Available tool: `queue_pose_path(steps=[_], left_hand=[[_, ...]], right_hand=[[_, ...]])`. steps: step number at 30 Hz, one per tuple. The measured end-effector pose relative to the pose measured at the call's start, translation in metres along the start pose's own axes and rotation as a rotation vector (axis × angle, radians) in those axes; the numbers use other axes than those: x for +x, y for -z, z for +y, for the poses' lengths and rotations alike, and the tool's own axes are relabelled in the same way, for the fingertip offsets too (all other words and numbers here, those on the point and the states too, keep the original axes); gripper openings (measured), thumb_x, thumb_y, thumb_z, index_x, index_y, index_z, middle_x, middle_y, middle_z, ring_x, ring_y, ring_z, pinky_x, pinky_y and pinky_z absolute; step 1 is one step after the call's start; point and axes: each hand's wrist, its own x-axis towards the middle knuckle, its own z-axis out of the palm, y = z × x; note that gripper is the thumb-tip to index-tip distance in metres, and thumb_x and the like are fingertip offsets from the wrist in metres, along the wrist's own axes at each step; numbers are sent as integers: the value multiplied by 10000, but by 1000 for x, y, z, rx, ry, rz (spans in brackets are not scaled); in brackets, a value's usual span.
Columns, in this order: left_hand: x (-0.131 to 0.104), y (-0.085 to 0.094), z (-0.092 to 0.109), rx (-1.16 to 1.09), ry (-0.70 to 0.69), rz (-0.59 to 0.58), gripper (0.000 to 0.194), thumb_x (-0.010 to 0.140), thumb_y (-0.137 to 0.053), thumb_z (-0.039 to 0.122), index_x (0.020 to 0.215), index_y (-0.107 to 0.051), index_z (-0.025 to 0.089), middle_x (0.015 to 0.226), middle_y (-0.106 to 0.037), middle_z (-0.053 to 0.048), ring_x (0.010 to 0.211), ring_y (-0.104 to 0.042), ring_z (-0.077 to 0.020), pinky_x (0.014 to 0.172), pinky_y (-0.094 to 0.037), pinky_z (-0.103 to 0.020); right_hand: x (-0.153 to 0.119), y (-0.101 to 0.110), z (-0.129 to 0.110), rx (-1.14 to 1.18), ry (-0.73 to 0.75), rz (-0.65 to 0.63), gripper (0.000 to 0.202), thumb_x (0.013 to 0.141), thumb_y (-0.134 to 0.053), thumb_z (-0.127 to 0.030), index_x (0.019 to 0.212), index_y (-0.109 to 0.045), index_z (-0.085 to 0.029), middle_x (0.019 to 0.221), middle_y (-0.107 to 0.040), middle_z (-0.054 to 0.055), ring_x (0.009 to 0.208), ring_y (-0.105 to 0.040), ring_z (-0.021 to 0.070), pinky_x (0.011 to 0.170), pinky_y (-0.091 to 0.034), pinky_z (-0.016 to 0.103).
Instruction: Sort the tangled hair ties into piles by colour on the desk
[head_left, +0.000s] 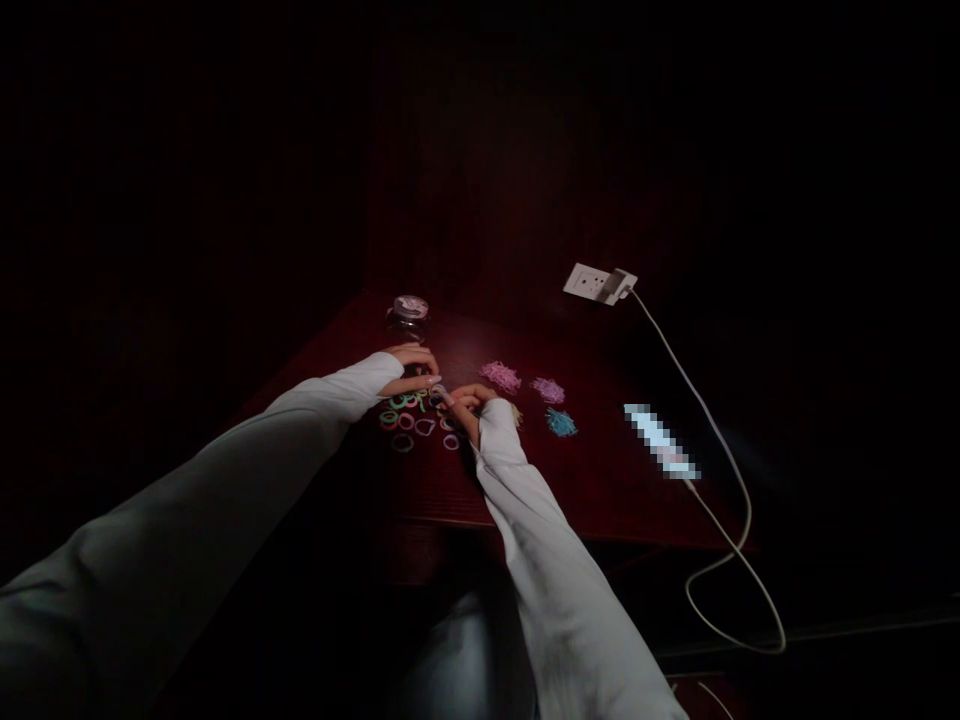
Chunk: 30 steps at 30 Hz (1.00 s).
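My left hand (411,368) reaches in from the left, its fingers curled down and thumb stretched to the right. My right hand (469,402) faces it, fingers bent and closed together, almost touching the left thumb. A pale purple band (437,390) shows between the fingertips; whether it is held or lies on the table is unclear. Beneath and in front of both hands are several coloured hair ties, among them a green one (388,418), a pink one (406,421) and a lilac one (425,427). My right hand partly covers a small yellowish pile (516,413).
Right of my hands lie pink (500,376), purple (549,390) and blue (561,422) piles of small bands. A lidded clear jar (409,315) stands behind. A pixelated phone (661,441) lies right, its white cable (701,405) running to a wall socket (589,283). The dark red table (450,495) ends nearer me.
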Motion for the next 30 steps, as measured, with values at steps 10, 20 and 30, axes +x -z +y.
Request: queue_pose_path(steps=[10,20,30], left_hand=[[0,5,-2,25,-38,-18,365,1030,-557,545,940,-733,238,959,-725,-47,907,-604,-211,907,-465,-347],[-6,-2,-4,157,139,132,376,1065,-493,498,951,-757,256,1048,-767,-45,1104,-628,-247,1021,-393,-400],[5,-21,-34,246,303,420,382,1030,-578,432,734,-697,222,925,-786,-27,1011,-617,-231,1043,-302,-443]], right_hand=[[-19,103,27,-492,-29,287,464,1033,-586,-609,933,-813,-216,941,-792,108,952,-644,284,974,-364,454],[-2,87,38,-735,-34,137,344,1055,-614,-494,937,-845,-268,1058,-825,81,1144,-575,313,1002,-256,448],[-6,82,26,-800,33,246,411,1105,-494,-476,1022,-851,-291,1131,-809,78,1119,-520,307,961,-229,442]])
